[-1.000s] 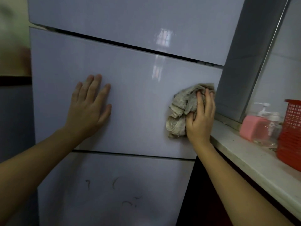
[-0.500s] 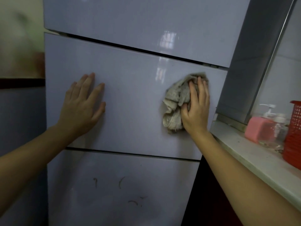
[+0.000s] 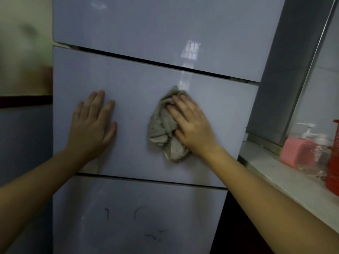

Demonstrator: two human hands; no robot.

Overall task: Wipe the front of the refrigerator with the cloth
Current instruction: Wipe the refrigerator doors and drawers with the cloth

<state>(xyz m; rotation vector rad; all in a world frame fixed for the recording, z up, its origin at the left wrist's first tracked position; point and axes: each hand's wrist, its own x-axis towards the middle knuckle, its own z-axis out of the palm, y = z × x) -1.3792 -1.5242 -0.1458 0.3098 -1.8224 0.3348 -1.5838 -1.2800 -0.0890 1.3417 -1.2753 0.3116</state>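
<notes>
The pale glossy refrigerator [image 3: 139,85] fills the middle of the view, its front split into three doors by dark gaps. My right hand [image 3: 192,125] presses a crumpled grey cloth [image 3: 161,129] flat against the middle door, near its centre. My left hand [image 3: 93,123] lies flat on the same door to the left, fingers spread, holding nothing. Dark squiggly marks [image 3: 137,213] show on the lower door.
A pale counter ledge [image 3: 275,171] runs along the right. On it stand a pink sponge [image 3: 297,152], a clear pump bottle [image 3: 315,149] and a red basket [image 3: 333,158]. A grey tiled wall [image 3: 286,70] rises right of the fridge.
My right hand has slid the cloth leftward across the middle door, from its right edge towards the centre. The left hand has stayed flat on the door.
</notes>
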